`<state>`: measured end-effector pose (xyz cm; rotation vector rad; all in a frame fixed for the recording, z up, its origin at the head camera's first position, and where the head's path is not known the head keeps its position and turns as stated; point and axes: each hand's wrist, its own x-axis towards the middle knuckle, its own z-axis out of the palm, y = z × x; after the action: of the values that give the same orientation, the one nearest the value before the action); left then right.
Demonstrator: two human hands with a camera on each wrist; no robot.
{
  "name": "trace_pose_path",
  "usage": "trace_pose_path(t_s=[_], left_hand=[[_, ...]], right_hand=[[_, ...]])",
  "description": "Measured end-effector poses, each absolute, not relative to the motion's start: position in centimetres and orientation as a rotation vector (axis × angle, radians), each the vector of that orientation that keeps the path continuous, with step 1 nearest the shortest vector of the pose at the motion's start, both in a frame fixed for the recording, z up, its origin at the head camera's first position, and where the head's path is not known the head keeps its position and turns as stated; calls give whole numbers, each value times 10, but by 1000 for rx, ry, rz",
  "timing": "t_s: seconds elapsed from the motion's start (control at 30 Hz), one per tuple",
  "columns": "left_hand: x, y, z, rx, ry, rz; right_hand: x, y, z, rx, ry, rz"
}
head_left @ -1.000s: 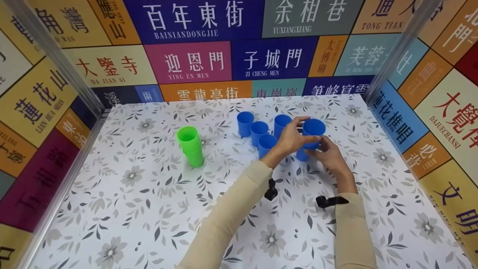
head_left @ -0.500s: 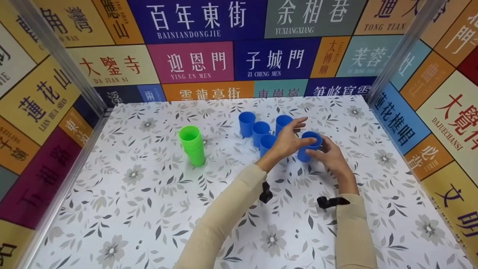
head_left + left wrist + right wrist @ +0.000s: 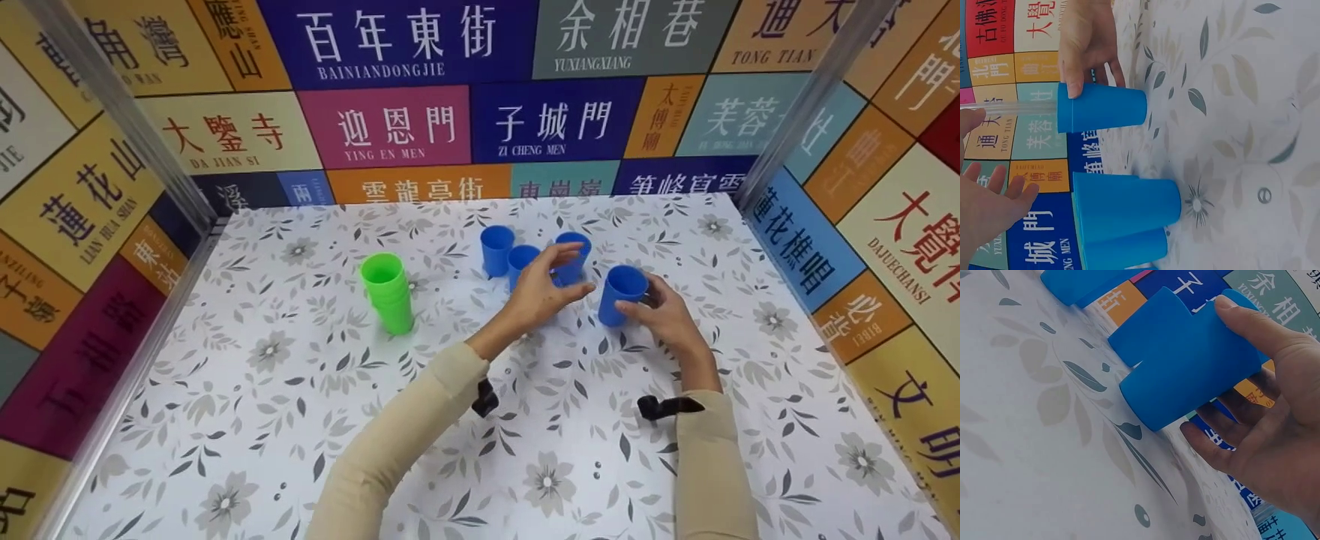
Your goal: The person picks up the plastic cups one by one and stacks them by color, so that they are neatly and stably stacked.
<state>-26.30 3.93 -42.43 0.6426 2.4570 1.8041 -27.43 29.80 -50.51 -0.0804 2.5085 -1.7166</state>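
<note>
My right hand (image 3: 667, 315) holds an upright blue cup (image 3: 622, 297) on the table, thumb on the near side and fingers behind. In the right wrist view the thumb lies near the rim of this blue cup (image 3: 1196, 368). My left hand (image 3: 541, 291) hovers over the other blue cups, fingers spread, with nothing held. Behind it stand a back-left blue cup (image 3: 497, 252), a partly covered middle blue cup (image 3: 521, 261) and a right-hand blue cup (image 3: 576, 259). In the left wrist view, the blue cups (image 3: 1129, 205) stand apart from the left hand's fingers.
A stack of green cups (image 3: 388, 294) stands upright left of the blue ones. The floral tabletop (image 3: 547, 480) ends at walls of printed signs (image 3: 382, 124) at the back and sides. Black wrist cameras (image 3: 660, 407) sit at both sleeves.
A blue cup in both hands went down into the cup at right, so they now look like one. My left hand let go and moved left over the other blue cups; the right stayed.
</note>
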Motion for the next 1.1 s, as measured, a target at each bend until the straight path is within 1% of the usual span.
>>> trace_pose_path(t_s=[0.2,0.5,0.83,1.1], left_hand=[[-261,20,-428,628,2503,1788],[-263,-5,-442,543,2486,1837],[-264,-14,-464,426,2495,1849],[-267,-12,-481,290,2490,1839]], right_hand=[[-273,298,-501,-52,2495,-1704],[-259,287,-477,-57,2470,-1699],[-274,298,-502,-64,2492,-1714],[-275,298,-502,-24,2498,-1677]])
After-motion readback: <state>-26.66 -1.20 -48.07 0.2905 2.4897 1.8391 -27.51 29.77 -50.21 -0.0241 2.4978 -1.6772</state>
